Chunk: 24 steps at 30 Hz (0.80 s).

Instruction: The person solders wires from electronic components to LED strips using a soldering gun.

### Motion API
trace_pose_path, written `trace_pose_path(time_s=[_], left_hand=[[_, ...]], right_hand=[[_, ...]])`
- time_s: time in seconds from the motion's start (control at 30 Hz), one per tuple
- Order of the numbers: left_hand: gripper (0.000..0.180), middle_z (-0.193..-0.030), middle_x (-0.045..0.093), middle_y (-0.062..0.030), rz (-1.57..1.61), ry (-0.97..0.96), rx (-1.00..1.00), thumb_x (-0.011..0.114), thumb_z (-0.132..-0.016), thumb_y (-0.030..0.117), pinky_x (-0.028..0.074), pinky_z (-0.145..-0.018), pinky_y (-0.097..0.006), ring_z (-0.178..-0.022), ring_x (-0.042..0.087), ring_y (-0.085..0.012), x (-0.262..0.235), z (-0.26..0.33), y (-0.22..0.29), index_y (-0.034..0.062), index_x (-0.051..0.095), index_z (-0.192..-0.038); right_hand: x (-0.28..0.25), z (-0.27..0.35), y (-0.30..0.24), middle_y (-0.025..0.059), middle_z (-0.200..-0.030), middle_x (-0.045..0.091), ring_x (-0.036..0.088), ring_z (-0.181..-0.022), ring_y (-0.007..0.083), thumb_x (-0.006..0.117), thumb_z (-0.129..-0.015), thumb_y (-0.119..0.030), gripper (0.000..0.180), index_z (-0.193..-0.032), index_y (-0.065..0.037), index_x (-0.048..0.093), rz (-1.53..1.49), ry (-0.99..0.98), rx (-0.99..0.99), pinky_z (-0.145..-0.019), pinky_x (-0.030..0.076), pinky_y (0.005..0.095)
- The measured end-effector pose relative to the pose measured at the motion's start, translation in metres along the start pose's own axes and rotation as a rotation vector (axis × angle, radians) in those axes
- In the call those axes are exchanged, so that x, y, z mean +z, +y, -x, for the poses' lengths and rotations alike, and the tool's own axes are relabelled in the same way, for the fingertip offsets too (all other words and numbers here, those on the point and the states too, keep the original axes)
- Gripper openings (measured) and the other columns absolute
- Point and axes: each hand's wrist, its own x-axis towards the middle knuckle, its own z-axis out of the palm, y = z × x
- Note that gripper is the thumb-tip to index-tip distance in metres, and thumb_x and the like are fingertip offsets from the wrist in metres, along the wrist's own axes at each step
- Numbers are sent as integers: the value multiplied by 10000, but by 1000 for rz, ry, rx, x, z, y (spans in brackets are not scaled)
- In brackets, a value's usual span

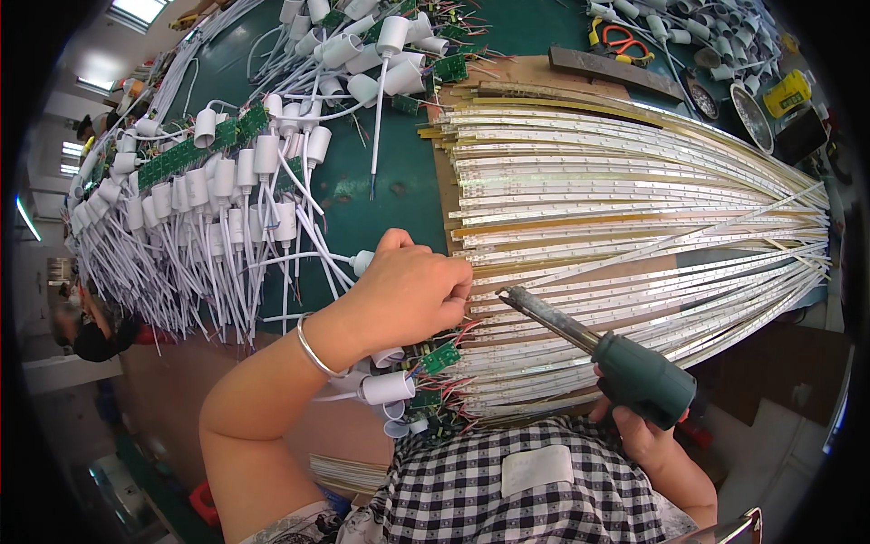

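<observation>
My left hand (408,286) is closed at the left ends of a fan of LED strips (562,190), its fingertips pinched together. Whatever lies between them is hidden by the fingers. Partly behind this hand is a white plastic cap (362,263) with a white cable. My right hand (639,435) grips a soldering gun (645,376) with a dark green body and a metal barrel. Its tip points left and sits over the strips, a little right of my left fingers. Below my left wrist, small green circuit boards (441,358) with red wires meet the strip ends beside another white cap (388,388).
Many white caps with cables (199,195) and a long green board panel (172,163) are heaped at left. At the far right are a dark metal bar (616,72), orange-handled scissors (621,41), a round metal dish (752,118) and a yellow container (787,93).
</observation>
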Motion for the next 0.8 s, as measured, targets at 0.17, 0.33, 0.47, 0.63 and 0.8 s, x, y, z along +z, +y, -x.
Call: trace_pose_path(time_s=[0.17, 0.33, 0.47, 0.63, 0.8], left_hand=[[62, -633, 596, 9, 13, 31, -4, 620, -792, 176, 281, -839, -362, -676, 553, -180, 4, 0, 0, 138, 607, -744], [71, -620, 582, 12, -11, 53, -17, 621, -789, 180, 270, -841, -367, -671, 544, -181, 6, 0, 1, 144, 603, -730], [63, -615, 579, 8, -19, 61, -19, 623, -769, 176, 271, -844, -370, -673, 546, -186, 7, -1, 1, 144, 601, -719], [49, -615, 580, 7, -14, 47, -26, 629, -747, 170, 276, -845, -369, -677, 549, -190, 7, -2, 0, 142, 601, -717], [46, -620, 585, 4, -11, 41, -27, 632, -739, 167, 281, -843, -365, -676, 550, -191, 7, -4, 0, 143, 602, -714]], right_hand=[[14, -8, -7, 123, -891, 646, 666, -671, 183, 610, -863, -83, 286, -1114, 54, 597, 50, 58, 13, -626, 537, 288], [13, -7, -6, 121, -848, 651, 677, -675, 192, 624, -835, -50, 272, -1084, 57, 611, 117, 36, 47, -621, 532, 292], [16, -9, -9, 127, -835, 652, 674, -674, 209, 634, -804, -22, 275, -1067, 54, 620, 149, 41, 54, -625, 517, 304], [19, -11, -6, 124, -825, 651, 671, -672, 216, 628, -803, -19, 269, -1063, 50, 621, 128, 54, 82, -631, 515, 307], [18, -13, -8, 126, -842, 646, 661, -668, 201, 618, -807, -17, 252, -1049, 55, 619, 158, 48, 78, -636, 525, 302]])
